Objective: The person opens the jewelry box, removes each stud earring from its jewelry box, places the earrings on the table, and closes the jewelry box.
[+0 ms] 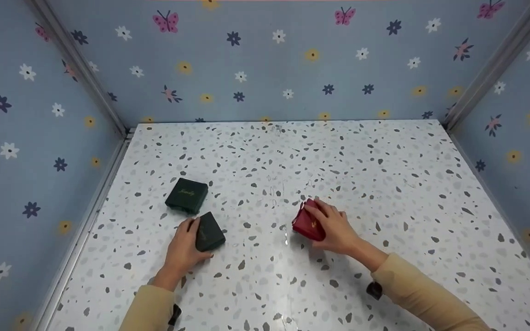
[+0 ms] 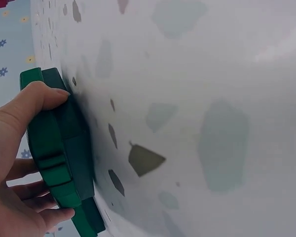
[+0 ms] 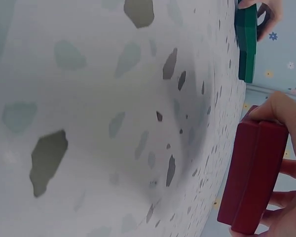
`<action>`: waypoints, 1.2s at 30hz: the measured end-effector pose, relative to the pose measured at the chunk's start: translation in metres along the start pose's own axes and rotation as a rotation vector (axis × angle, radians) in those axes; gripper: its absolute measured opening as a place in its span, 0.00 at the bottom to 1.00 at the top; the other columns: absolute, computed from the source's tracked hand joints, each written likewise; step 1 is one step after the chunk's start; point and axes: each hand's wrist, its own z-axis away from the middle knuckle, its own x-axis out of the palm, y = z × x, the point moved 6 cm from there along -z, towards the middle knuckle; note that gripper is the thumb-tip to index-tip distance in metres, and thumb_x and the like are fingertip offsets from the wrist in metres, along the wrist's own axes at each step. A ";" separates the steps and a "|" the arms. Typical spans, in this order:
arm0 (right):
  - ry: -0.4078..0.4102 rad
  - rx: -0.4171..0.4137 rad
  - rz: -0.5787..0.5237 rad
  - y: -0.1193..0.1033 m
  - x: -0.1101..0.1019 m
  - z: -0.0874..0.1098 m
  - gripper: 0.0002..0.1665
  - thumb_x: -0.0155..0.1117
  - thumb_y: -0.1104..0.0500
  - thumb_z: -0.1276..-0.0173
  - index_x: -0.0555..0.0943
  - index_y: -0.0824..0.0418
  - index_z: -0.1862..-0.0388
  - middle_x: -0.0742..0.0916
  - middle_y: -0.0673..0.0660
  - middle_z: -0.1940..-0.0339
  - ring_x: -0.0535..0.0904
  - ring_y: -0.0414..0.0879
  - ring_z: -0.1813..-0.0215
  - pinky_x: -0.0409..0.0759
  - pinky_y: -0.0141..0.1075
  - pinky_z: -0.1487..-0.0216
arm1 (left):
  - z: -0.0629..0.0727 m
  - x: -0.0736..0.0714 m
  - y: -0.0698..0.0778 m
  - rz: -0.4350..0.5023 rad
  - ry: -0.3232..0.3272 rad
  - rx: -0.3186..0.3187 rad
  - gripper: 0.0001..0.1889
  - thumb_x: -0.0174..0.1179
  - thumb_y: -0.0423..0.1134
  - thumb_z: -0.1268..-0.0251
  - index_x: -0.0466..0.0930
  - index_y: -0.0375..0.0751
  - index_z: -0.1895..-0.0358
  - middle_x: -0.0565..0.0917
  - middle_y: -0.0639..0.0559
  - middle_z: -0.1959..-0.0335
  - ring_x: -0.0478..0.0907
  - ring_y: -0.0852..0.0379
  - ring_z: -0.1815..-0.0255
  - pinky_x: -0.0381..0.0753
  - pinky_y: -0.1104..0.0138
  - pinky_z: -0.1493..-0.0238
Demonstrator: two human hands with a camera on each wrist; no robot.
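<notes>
In the head view my left hand grips a small dark green gift box at the left of the table. The left wrist view shows the thumb on one side of this box and fingers on the other. Just beyond it lies a second dark green box with gold lettering on its lid. My right hand holds a small red gift box near the middle. Seen from the right wrist, thumb and fingers clasp the red box at its two ends, over a soft shadow on the tabletop.
The white speckled tabletop reaches back to a blue flowered panel. Similar panels stand at the left and right, with metal rails at the corners.
</notes>
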 end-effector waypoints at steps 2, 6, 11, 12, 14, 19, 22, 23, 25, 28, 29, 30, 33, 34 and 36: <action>-0.011 -0.014 0.000 -0.003 0.003 0.000 0.56 0.76 0.51 0.66 0.60 0.51 0.34 0.64 0.62 0.36 0.63 0.56 0.42 0.64 0.47 0.56 | 0.001 -0.002 -0.003 0.004 0.001 -0.002 0.49 0.72 0.41 0.65 0.56 0.30 0.36 0.57 0.32 0.39 0.56 0.40 0.40 0.64 0.50 0.46; -0.043 -0.031 -0.002 -0.008 0.009 0.000 0.56 0.75 0.50 0.65 0.59 0.49 0.34 0.63 0.59 0.35 0.62 0.54 0.41 0.64 0.47 0.54 | 0.002 -0.006 -0.010 0.005 0.009 0.006 0.48 0.72 0.41 0.64 0.55 0.30 0.36 0.57 0.32 0.39 0.56 0.40 0.40 0.63 0.50 0.46; -0.074 -0.061 -0.016 -0.014 0.016 0.001 0.57 0.75 0.49 0.65 0.59 0.50 0.33 0.62 0.59 0.35 0.61 0.54 0.40 0.63 0.48 0.53 | 0.004 -0.010 -0.019 -0.008 0.019 0.005 0.48 0.72 0.40 0.65 0.55 0.28 0.37 0.58 0.31 0.40 0.56 0.39 0.40 0.63 0.49 0.46; -0.076 -0.069 -0.020 -0.016 0.016 0.001 0.57 0.75 0.49 0.65 0.59 0.50 0.33 0.62 0.60 0.35 0.61 0.54 0.40 0.64 0.49 0.53 | 0.004 -0.011 -0.020 -0.012 0.019 0.003 0.48 0.72 0.40 0.65 0.55 0.28 0.37 0.58 0.31 0.40 0.56 0.38 0.41 0.63 0.48 0.46; -0.081 -0.085 -0.022 -0.018 0.018 0.001 0.57 0.75 0.49 0.66 0.59 0.50 0.33 0.62 0.60 0.35 0.60 0.55 0.39 0.64 0.51 0.52 | 0.005 -0.012 -0.024 -0.020 0.018 -0.004 0.48 0.72 0.39 0.65 0.55 0.28 0.37 0.57 0.31 0.40 0.56 0.38 0.40 0.62 0.48 0.46; -0.101 -0.112 -0.021 -0.022 0.024 0.002 0.57 0.74 0.47 0.66 0.59 0.50 0.33 0.61 0.59 0.34 0.60 0.55 0.39 0.63 0.54 0.50 | 0.007 -0.015 -0.033 -0.029 0.021 -0.021 0.48 0.71 0.39 0.64 0.55 0.28 0.37 0.57 0.31 0.40 0.55 0.37 0.40 0.62 0.47 0.46; -0.113 -0.136 -0.022 -0.024 0.027 0.002 0.57 0.74 0.48 0.65 0.59 0.51 0.33 0.61 0.59 0.34 0.60 0.54 0.39 0.63 0.53 0.51 | 0.008 -0.018 -0.036 -0.025 0.026 -0.033 0.47 0.71 0.39 0.64 0.55 0.28 0.37 0.57 0.31 0.40 0.55 0.37 0.41 0.62 0.47 0.46; -0.117 -0.145 -0.022 -0.025 0.028 0.002 0.57 0.74 0.48 0.65 0.59 0.51 0.33 0.61 0.59 0.34 0.60 0.53 0.39 0.63 0.52 0.51 | 0.009 -0.019 -0.038 -0.023 0.027 -0.037 0.47 0.71 0.39 0.63 0.55 0.28 0.37 0.57 0.31 0.40 0.56 0.37 0.41 0.62 0.47 0.46; -0.124 -0.165 -0.019 -0.027 0.030 0.002 0.56 0.74 0.49 0.65 0.59 0.51 0.34 0.61 0.58 0.34 0.60 0.53 0.39 0.63 0.51 0.51 | 0.009 -0.021 -0.040 -0.018 0.029 -0.045 0.47 0.71 0.40 0.63 0.55 0.28 0.37 0.57 0.30 0.41 0.56 0.37 0.41 0.62 0.47 0.46; -0.148 -0.180 -0.018 -0.028 0.034 0.001 0.57 0.74 0.49 0.65 0.58 0.50 0.33 0.61 0.57 0.34 0.59 0.52 0.39 0.63 0.49 0.51 | 0.010 -0.023 -0.044 -0.008 0.028 -0.055 0.47 0.70 0.40 0.63 0.54 0.27 0.37 0.57 0.30 0.40 0.56 0.36 0.41 0.61 0.47 0.46; -0.154 -0.185 -0.018 -0.028 0.036 0.001 0.57 0.74 0.48 0.65 0.58 0.50 0.33 0.61 0.57 0.34 0.59 0.51 0.38 0.63 0.48 0.51 | 0.010 -0.023 -0.045 -0.005 0.028 -0.057 0.47 0.70 0.40 0.63 0.54 0.27 0.37 0.56 0.30 0.40 0.56 0.36 0.41 0.61 0.47 0.46; -0.162 -0.190 -0.018 -0.028 0.037 0.001 0.57 0.74 0.48 0.65 0.58 0.50 0.33 0.60 0.57 0.34 0.58 0.51 0.38 0.63 0.48 0.51 | 0.010 -0.024 -0.046 -0.002 0.029 -0.061 0.47 0.70 0.40 0.62 0.54 0.27 0.37 0.56 0.30 0.40 0.55 0.36 0.41 0.61 0.47 0.46; -0.183 -0.199 -0.027 -0.028 0.040 0.000 0.57 0.74 0.49 0.65 0.57 0.49 0.33 0.60 0.56 0.33 0.57 0.50 0.37 0.62 0.47 0.50 | 0.011 -0.024 -0.049 0.004 0.030 -0.073 0.47 0.69 0.40 0.62 0.53 0.27 0.37 0.55 0.29 0.40 0.55 0.36 0.40 0.60 0.47 0.45; -0.190 -0.201 -0.028 -0.028 0.041 -0.001 0.57 0.73 0.49 0.65 0.57 0.49 0.33 0.60 0.56 0.33 0.57 0.50 0.37 0.62 0.47 0.49 | 0.011 -0.025 -0.050 0.006 0.030 -0.076 0.48 0.70 0.40 0.62 0.53 0.27 0.37 0.55 0.29 0.40 0.55 0.36 0.40 0.60 0.46 0.45; -0.207 -0.207 -0.025 -0.028 0.044 -0.001 0.57 0.73 0.49 0.65 0.56 0.48 0.32 0.60 0.56 0.33 0.57 0.50 0.37 0.62 0.47 0.49 | 0.010 -0.025 -0.052 0.007 0.028 -0.084 0.48 0.70 0.40 0.62 0.53 0.27 0.36 0.55 0.29 0.40 0.54 0.36 0.40 0.60 0.46 0.45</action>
